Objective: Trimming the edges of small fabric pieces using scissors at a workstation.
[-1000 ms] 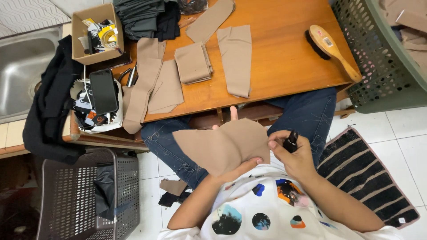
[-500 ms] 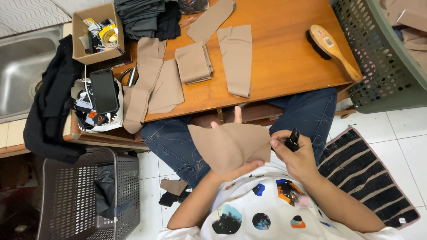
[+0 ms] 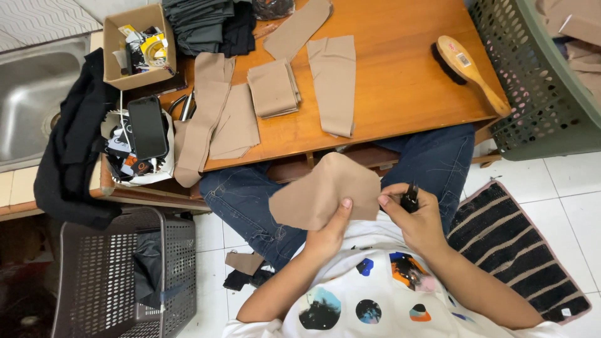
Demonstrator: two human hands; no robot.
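A: Head view, lower centre: left hand (image 3: 327, 235) pinches tan cloth (image 3: 325, 191) at its lower edge, thumb on top. Cloth hangs over the lap, below the table (image 3: 400, 81) edge
B: Right hand?
A: Right hand (image 3: 416, 216) closed round a small black tool (image 3: 410, 199), just right of the cloth
B: Table?
A: More tan pieces (image 3: 272, 87) upper centre, brush (image 3: 469, 69) upper right

Tan, irregularly cut fabric piece (image 3: 322, 197), limp, held flat above lap. Small black clipping tool (image 3: 410, 198), upright, beside fabric's right edge.
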